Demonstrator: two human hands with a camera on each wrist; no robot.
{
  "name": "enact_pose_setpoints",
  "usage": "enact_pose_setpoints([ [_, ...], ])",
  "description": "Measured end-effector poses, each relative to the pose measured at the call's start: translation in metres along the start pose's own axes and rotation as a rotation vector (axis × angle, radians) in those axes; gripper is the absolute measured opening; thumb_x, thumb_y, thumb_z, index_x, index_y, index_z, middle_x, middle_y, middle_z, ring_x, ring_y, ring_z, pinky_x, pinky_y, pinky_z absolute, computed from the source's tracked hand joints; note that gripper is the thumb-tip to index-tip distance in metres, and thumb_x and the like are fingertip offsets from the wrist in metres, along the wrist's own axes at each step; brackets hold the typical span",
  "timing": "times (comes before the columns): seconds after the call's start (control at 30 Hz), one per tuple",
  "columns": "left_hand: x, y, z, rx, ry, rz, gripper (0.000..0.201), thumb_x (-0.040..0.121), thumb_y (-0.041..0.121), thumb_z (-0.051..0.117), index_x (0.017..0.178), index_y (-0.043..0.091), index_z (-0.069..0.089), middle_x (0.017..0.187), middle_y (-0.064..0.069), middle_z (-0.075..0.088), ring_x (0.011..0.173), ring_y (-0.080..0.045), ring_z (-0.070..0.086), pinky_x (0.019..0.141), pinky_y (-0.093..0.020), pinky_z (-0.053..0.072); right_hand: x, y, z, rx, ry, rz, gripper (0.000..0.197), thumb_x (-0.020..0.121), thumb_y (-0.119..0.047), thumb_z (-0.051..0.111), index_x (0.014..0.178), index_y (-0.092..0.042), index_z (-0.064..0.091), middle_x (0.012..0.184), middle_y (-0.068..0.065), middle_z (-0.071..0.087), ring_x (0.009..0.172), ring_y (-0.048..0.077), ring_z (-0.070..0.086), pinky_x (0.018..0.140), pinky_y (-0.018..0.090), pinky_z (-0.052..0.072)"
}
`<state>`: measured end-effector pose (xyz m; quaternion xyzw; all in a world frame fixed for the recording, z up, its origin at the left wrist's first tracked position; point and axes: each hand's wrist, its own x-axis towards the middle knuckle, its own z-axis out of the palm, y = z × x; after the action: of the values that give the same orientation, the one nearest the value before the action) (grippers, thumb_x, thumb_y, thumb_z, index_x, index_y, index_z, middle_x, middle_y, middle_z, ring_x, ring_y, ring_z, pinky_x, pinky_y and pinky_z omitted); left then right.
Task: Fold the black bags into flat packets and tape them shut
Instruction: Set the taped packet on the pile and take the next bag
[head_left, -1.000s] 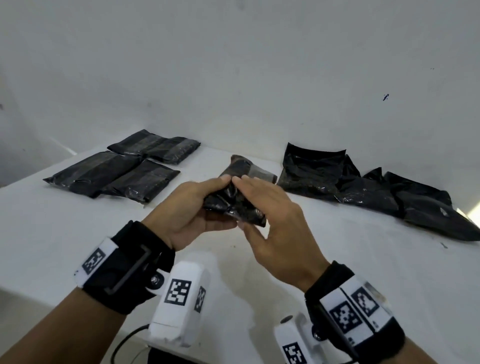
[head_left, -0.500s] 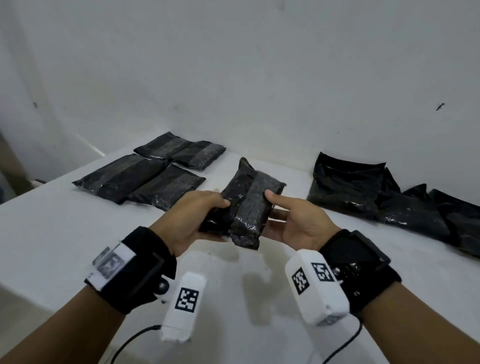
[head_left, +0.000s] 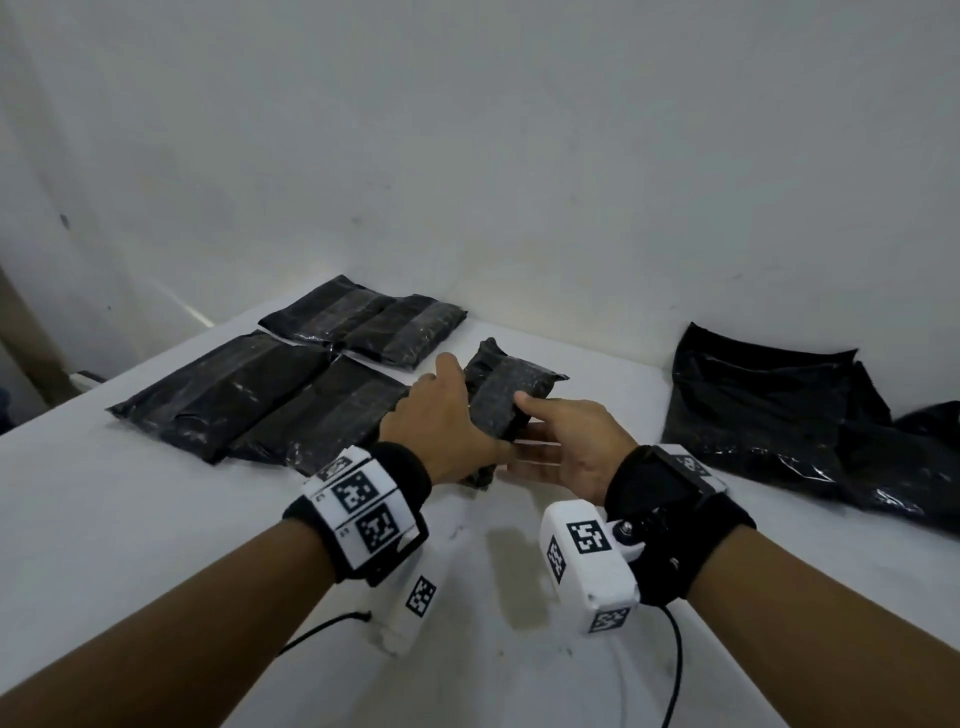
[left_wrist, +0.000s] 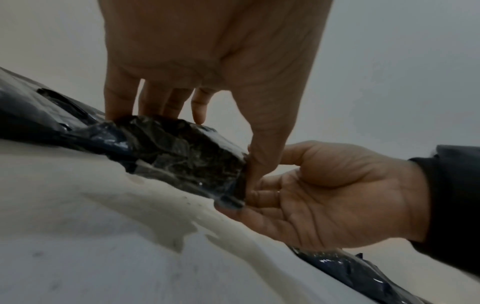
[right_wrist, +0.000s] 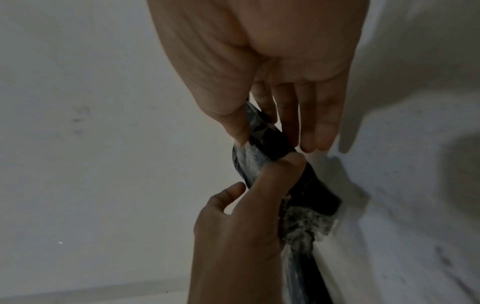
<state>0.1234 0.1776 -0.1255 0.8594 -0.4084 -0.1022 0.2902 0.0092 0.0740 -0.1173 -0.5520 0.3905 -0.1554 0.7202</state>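
A folded black packet (head_left: 501, 392) with a clear tape band is held low over the white table (head_left: 156, 545), just right of the taped packets. My left hand (head_left: 441, 421) grips it from above, fingers (left_wrist: 122, 102) over its far side and thumb on its near edge. My right hand (head_left: 550, 441) lies palm up, its fingers under the packet and its thumb pressing on top, so it pinches the packet (right_wrist: 265, 139). In the left wrist view the packet (left_wrist: 182, 150) touches or nearly touches the table.
Three taped flat packets lie at the left: one at the back (head_left: 363, 322), two side by side in front (head_left: 223, 395) (head_left: 322, 415). A heap of unfolded black bags (head_left: 769, 410) lies at the right by the wall. Cables hang off the table's near edge.
The packet has come down and to the left, from in front of me to beside the taped packets. My left hand has turned over on top of it; the right stays underneath.
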Motion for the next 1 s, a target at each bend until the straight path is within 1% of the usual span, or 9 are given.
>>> enact_pose_setpoints([
  [0.13, 0.051, -0.002, 0.009, 0.079, 0.001, -0.007, 0.078, 0.061, 0.055, 0.08, 0.113, 0.017, 0.036, 0.109, -0.007, 0.057, 0.096, -0.029, 0.059, 0.081, -0.047, 0.054, 0.027, -0.009, -0.019, -0.149, 0.016, -0.02, 0.031, 0.092, -0.025, 0.069, 0.114, -0.004, 0.062, 0.109, 0.021, 0.069, 0.083, 0.034, 0.069, 0.076, 0.044, 0.06],
  [0.37, 0.137, -0.003, 0.022, 0.192, -0.037, -0.051, 0.086, 0.067, 0.051, 0.077, 0.132, 0.012, 0.036, 0.131, -0.017, 0.05, 0.11, -0.038, 0.055, 0.087, -0.048, 0.053, 0.052, -0.018, -0.069, -0.729, 0.093, -0.261, 0.024, 0.081, -0.029, 0.078, 0.1, -0.017, 0.068, 0.1, 0.007, 0.069, 0.085, 0.018, 0.065, 0.065, 0.028, 0.052],
  [0.43, 0.154, -0.002, 0.025, 0.207, -0.031, -0.061, 0.086, 0.069, 0.05, 0.076, 0.134, 0.011, 0.035, 0.132, -0.018, 0.05, 0.11, -0.038, 0.055, 0.087, -0.048, 0.053, 0.052, -0.024, -0.084, -0.856, 0.084, -0.298, 0.024, 0.082, -0.03, 0.077, 0.101, -0.019, 0.068, 0.099, 0.003, 0.068, 0.084, 0.012, 0.064, 0.061, 0.019, 0.045],
  [0.5, 0.167, -0.003, 0.029, 0.214, -0.025, -0.074, 0.083, 0.07, 0.05, 0.075, 0.131, 0.01, 0.036, 0.129, -0.018, 0.051, 0.108, -0.038, 0.056, 0.085, -0.047, 0.053, 0.053, -0.029, -0.098, -0.955, 0.086, -0.324, 0.025, 0.082, -0.033, 0.076, 0.103, -0.021, 0.068, 0.102, 0.0, 0.065, 0.086, 0.011, 0.064, 0.062, 0.018, 0.043],
  [0.6, 0.178, -0.003, 0.033, 0.239, -0.026, -0.088, 0.08, 0.072, 0.05, 0.074, 0.129, 0.008, 0.036, 0.126, -0.019, 0.052, 0.106, -0.038, 0.056, 0.081, -0.044, 0.052, 0.056, -0.033, -0.11, -1.006, 0.102, -0.359, 0.026, 0.082, -0.035, 0.076, 0.103, -0.023, 0.068, 0.103, 0.0, 0.064, 0.089, 0.013, 0.064, 0.069, 0.023, 0.047],
  [0.67, 0.178, -0.002, 0.035, 0.264, -0.021, -0.096, 0.081, 0.073, 0.05, 0.073, 0.13, 0.007, 0.036, 0.126, -0.02, 0.051, 0.107, -0.039, 0.055, 0.08, -0.043, 0.051, 0.057, -0.034, -0.115, -1.001, 0.113, -0.372, 0.026, 0.081, -0.036, 0.077, 0.103, -0.023, 0.069, 0.102, 0.0, 0.065, 0.088, 0.012, 0.064, 0.067, 0.021, 0.045],
  [0.87, 0.172, 0.006, 0.033, 0.355, -0.045, -0.128, 0.091, 0.07, 0.057, 0.072, 0.134, 0.004, 0.034, 0.136, -0.025, 0.042, 0.123, -0.043, 0.044, 0.098, -0.053, 0.044, 0.05, -0.031, -0.124, -0.944, 0.129, -0.388, 0.027, 0.081, -0.034, 0.077, 0.103, -0.021, 0.069, 0.102, 0.001, 0.064, 0.085, 0.011, 0.064, 0.056, 0.018, 0.042],
  [0.93, 0.164, 0.02, 0.032, 0.396, -0.017, -0.093, 0.091, 0.071, 0.06, 0.073, 0.133, 0.004, 0.035, 0.137, -0.025, 0.037, 0.125, -0.043, 0.041, 0.1, -0.053, 0.042, 0.043, -0.033, -0.13, -0.946, 0.157, -0.411, 0.027, 0.081, -0.033, 0.077, 0.104, -0.02, 0.069, 0.101, 0.001, 0.065, 0.081, 0.01, 0.065, 0.055, 0.014, 0.043],
  [1.0, 0.151, 0.04, 0.036, 0.377, 0.061, 0.02, 0.08, 0.076, 0.052, 0.072, 0.132, 0.005, 0.038, 0.135, -0.022, 0.037, 0.124, -0.041, 0.041, 0.1, -0.05, 0.042, 0.033, -0.036, -0.139, -0.934, 0.204, -0.438, 0.026, 0.08, -0.032, 0.078, 0.102, -0.02, 0.071, 0.099, 0.001, 0.066, 0.081, 0.013, 0.067, 0.059, 0.012, 0.047],
])
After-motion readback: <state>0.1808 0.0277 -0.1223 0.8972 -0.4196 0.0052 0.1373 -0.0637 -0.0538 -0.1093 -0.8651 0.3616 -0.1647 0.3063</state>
